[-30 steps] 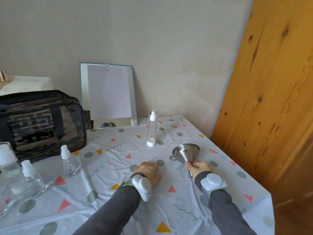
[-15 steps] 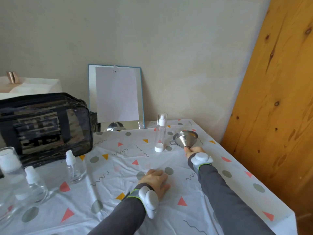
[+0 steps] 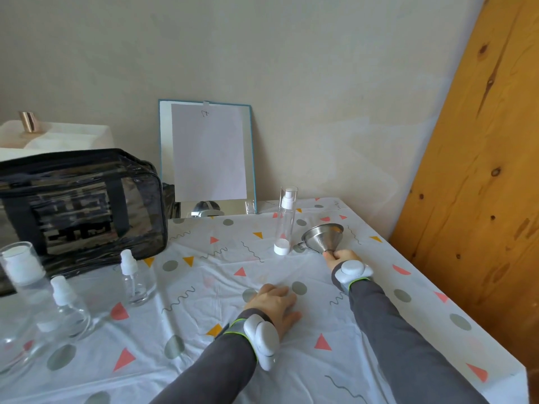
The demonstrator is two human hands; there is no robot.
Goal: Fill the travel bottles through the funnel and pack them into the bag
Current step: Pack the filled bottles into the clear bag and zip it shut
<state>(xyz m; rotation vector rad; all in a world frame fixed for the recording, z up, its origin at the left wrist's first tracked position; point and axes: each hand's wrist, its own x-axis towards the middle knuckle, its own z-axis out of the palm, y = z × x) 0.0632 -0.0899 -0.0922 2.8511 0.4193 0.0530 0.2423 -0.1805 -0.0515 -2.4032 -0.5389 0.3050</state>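
My right hand [image 3: 341, 257] grips the spout of a steel funnel [image 3: 323, 236], which is tilted with its mouth facing up and back, just right of a tall clear spray bottle [image 3: 285, 220] standing upright. My left hand [image 3: 275, 303] rests flat on the patterned tablecloth [image 3: 364, 339], holding nothing. A small clear spray bottle [image 3: 133, 277] stands left of centre, and a rounder one [image 3: 67, 307] stands nearer the left edge. A clear jar with a white cap [image 3: 21, 268] is at the far left. The black see-through bag [image 3: 78, 205] stands zipped at the back left.
A blue-framed mirror with a sheet of paper taped on it [image 3: 207, 156] leans on the wall behind the table. A wooden panel [image 3: 478, 182] stands at the right. The table's right edge runs close beside my right arm. More clear glassware [image 3: 11, 348] sits at the lower left.
My right hand has carried the funnel away from me towards the tall spray bottle. My left hand has stayed flat on the cloth. The camera has tilted up slightly.
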